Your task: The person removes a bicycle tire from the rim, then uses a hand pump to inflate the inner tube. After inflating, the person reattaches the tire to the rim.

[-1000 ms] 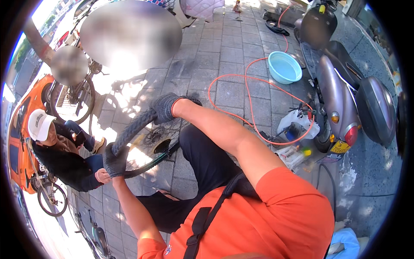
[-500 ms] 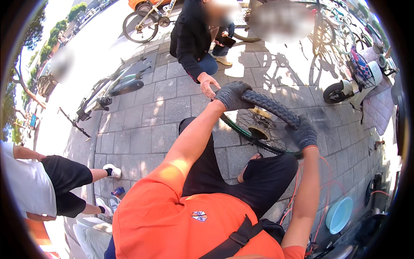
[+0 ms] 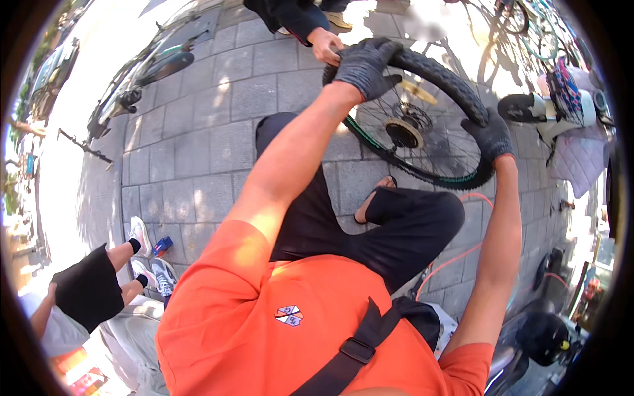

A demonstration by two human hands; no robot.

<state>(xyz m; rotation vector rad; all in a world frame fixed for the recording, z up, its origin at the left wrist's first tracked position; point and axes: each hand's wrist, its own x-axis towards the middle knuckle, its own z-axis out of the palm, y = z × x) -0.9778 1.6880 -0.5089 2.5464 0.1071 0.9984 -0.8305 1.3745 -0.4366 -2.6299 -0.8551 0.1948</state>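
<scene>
Our left hand (image 3: 371, 69) grips the knobby tyre (image 3: 444, 74) | our right hand (image 3: 490, 135) clasps its right side | bicycle wheel (image 3: 404, 133) between them over paving (image 3: 198, 155), perhaps touching it | another person's hand (image 3: 325, 46) beside our left

Black streaked with green is being shown by the tyre (image 3: 454, 83), dark grey by the gloved left hand (image 3: 368, 68) and right hand (image 3: 491, 136), orange by the shirt (image 3: 337, 290), and lilac diamonds by the quilted cover (image 3: 576, 162).

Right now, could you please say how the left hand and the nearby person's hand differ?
The left hand is gloved; the nearby person's hand is bare. The left hand has a bare forearm, the nearby person's hand a dark sleeve. Both are at the knobby bicycle tire.
</scene>
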